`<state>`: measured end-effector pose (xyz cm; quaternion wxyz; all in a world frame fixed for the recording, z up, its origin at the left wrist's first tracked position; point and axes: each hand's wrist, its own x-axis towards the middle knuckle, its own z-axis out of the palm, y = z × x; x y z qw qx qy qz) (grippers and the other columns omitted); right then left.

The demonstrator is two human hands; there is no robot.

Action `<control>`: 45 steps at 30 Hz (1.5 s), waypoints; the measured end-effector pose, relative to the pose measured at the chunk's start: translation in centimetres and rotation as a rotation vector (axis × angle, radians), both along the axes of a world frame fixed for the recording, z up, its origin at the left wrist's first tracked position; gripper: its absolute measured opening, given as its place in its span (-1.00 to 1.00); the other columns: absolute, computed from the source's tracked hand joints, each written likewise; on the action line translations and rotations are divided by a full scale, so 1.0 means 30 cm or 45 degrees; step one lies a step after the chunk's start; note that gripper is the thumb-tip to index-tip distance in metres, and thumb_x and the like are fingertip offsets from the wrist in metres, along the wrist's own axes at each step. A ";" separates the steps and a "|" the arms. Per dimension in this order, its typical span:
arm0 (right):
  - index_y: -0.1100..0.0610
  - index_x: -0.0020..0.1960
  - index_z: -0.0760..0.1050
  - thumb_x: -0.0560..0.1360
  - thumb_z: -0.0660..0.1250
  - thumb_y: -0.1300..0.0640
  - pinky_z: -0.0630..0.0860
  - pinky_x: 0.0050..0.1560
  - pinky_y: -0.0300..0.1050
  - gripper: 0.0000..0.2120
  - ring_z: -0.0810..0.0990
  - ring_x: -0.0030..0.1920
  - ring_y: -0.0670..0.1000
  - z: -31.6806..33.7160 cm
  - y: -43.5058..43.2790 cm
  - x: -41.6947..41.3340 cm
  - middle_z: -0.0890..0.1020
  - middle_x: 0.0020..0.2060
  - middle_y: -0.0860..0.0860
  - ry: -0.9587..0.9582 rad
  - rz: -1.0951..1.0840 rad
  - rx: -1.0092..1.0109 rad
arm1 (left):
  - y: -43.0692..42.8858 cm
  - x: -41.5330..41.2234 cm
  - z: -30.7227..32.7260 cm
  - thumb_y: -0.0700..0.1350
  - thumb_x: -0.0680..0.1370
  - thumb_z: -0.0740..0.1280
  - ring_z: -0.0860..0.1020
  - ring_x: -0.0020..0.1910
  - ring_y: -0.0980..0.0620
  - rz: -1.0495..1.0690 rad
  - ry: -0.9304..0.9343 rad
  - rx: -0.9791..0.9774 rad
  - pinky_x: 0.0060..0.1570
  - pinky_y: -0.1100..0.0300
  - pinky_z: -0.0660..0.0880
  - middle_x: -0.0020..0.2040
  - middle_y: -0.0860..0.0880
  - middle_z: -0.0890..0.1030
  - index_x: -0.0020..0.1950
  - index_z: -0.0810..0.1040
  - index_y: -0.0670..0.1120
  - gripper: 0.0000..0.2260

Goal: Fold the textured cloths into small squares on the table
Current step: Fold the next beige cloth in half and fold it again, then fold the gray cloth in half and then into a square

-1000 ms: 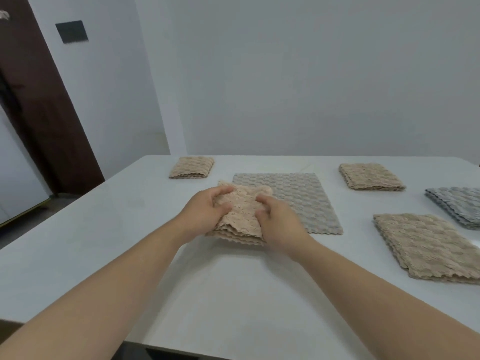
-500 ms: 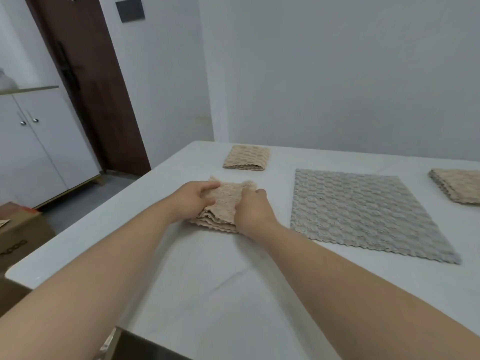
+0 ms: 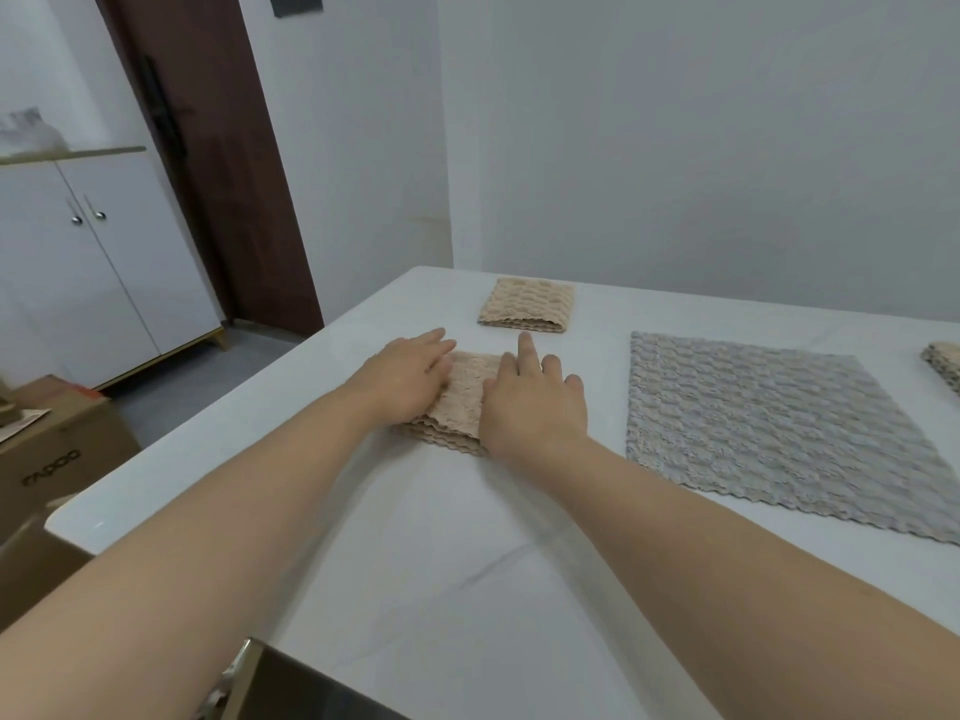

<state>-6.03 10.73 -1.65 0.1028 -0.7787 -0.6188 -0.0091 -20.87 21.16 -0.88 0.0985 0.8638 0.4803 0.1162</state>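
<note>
A folded beige textured cloth (image 3: 464, 402) lies on the white table (image 3: 467, 563) near its left side. My left hand (image 3: 408, 379) rests flat on the cloth's left part, fingers straight. My right hand (image 3: 532, 402) presses flat on its right part, fingers spread and straight. Behind them sits another beige cloth folded into a small square (image 3: 529, 305). To the right a grey textured cloth (image 3: 769, 428) lies spread out flat.
A corner of one more folded beige cloth (image 3: 943, 363) shows at the right edge. Left of the table stand cardboard boxes (image 3: 57, 459), a white cabinet (image 3: 98, 262) and a dark wooden door (image 3: 218, 148). A white wall is close behind the table.
Both hands held the folded beige cloth with curled fingers and carried it left; now it lies on the table and both hands lie flat on it. The view has swung left.
</note>
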 end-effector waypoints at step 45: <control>-0.14 0.18 0.54 0.54 0.20 -0.03 0.39 0.14 -0.03 -0.74 0.47 0.24 0.02 0.019 -0.770 0.935 0.54 0.17 -0.14 -0.061 -0.215 0.007 | -0.498 0.614 0.052 0.00 0.33 0.37 0.52 -0.05 0.26 -0.450 0.029 0.024 0.01 0.24 0.50 -0.06 0.19 0.56 -0.03 0.64 0.11 -0.77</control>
